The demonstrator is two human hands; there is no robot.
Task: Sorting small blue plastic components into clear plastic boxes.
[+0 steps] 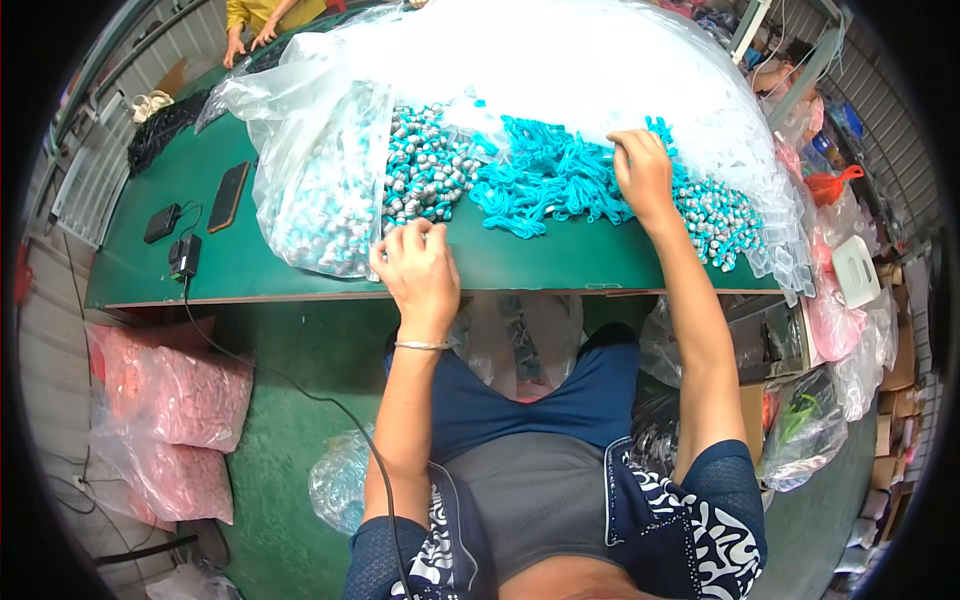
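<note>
My left hand (pixel 422 268) is closed, fingers bent down, at the table's near edge beside a clear plastic bag (pixel 315 215). Small round silver-and-teal pieces fill the bag, and a loose heap of them (pixel 425 165) lies just beyond this hand. My right hand (pixel 643 172) has its fingers curled at the right side of a pile of teal cord loops (pixel 550 180). Whatever either hand pinches is hidden behind the fingers. To the right of my right wrist lies a second heap of silver-and-teal pieces (pixel 718 222).
Many clear plastic pieces (pixel 600 70) cover the green table's (pixel 500 262) far part. A phone (pixel 229 196) and a small black device (pixel 162 222) with cables lie left. Another person's hands (pixel 250 42) show far left. Bags of pink pieces (pixel 185 400) stand on the floor.
</note>
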